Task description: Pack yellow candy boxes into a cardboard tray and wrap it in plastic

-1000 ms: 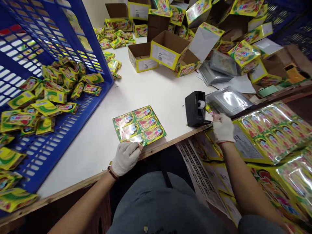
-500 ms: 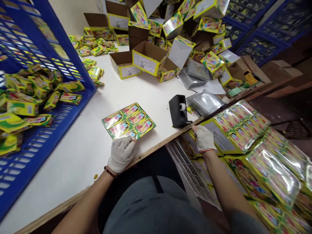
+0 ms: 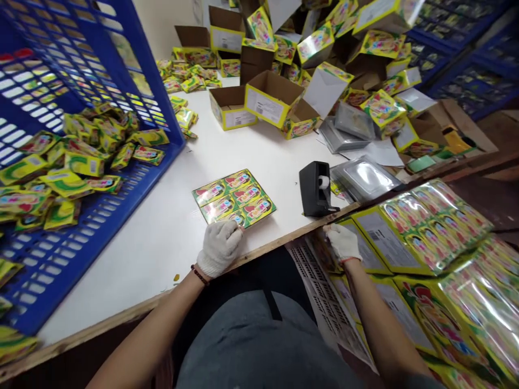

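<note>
My left hand (image 3: 220, 247), in a white knit glove, has its fingers curled at the near edge of a flat block of small printed boxes (image 3: 235, 197) lying on the table. The block shows rows of green, yellow and red fronts. My right hand (image 3: 343, 243), also gloved, is closed just below the table edge, close under a black tape dispenser (image 3: 315, 189) with a white roll. Whatever its fingertips pinch is too small to make out. Beside that hand stands a yellow display carton (image 3: 389, 240) filled with wrapped printed packs.
A blue plastic crate (image 3: 162, 167) of small yellow boxes stands at left. Opened cartons (image 3: 265, 108) are heaped at the back. Clear plastic trays (image 3: 365, 178) lie right of the dispenser. The wooden table edge (image 3: 284, 237) runs in front of me.
My right hand has drawn slightly down and away from the dispenser's tip. My left hand stays at the block's near edge. The whole view has shifted, so things appear further right.
</note>
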`<action>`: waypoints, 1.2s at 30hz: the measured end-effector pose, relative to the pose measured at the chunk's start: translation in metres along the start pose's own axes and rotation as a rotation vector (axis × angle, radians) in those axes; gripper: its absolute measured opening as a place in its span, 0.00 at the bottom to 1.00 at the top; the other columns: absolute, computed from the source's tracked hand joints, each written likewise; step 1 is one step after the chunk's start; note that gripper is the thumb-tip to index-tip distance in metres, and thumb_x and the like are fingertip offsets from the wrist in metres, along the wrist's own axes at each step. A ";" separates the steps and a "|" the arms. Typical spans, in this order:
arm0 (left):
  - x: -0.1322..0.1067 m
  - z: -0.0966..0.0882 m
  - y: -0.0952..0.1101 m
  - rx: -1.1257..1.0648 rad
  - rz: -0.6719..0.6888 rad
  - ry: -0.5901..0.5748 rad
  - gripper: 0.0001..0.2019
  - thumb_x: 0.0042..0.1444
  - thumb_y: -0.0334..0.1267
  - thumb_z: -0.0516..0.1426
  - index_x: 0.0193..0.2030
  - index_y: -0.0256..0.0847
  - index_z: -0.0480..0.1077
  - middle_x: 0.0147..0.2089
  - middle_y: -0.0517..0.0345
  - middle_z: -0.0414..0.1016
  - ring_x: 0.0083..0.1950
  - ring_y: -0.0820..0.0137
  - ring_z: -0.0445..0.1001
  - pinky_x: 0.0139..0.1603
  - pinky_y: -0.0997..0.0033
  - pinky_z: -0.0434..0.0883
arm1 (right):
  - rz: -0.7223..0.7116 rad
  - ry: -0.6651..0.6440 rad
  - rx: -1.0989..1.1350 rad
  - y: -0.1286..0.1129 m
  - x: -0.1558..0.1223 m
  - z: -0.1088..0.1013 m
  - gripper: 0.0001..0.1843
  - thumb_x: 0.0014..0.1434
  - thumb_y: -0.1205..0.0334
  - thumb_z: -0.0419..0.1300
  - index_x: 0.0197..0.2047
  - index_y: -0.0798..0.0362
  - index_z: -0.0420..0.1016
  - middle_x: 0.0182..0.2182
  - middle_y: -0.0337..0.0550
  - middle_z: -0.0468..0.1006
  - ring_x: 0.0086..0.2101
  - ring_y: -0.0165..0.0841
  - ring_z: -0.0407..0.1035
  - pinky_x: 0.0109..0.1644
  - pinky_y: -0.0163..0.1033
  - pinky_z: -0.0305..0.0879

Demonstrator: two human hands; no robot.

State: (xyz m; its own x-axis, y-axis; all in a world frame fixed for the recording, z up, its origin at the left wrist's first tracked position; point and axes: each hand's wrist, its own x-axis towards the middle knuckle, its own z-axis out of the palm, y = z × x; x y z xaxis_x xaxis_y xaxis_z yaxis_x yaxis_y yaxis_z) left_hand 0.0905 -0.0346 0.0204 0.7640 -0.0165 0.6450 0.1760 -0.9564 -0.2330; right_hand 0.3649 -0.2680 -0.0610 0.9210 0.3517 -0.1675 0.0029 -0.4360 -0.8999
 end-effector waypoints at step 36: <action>0.089 -0.023 -0.069 -0.169 -0.115 -0.523 0.13 0.57 0.45 0.58 0.46 0.44 0.77 0.50 0.49 0.74 0.50 0.57 0.72 0.47 0.58 0.67 | -0.181 0.219 0.197 -0.045 0.018 -0.025 0.21 0.51 0.42 0.62 0.35 0.53 0.75 0.27 0.41 0.75 0.29 0.33 0.68 0.31 0.37 0.63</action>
State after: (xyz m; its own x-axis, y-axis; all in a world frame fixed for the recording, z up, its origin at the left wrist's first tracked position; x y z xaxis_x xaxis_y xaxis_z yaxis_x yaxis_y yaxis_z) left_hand 0.1319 0.0232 0.1109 0.9595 0.1961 0.2024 0.2072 -0.9777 -0.0352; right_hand 0.3911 -0.2623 -0.0136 0.9743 0.2133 0.0729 0.1180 -0.2070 -0.9712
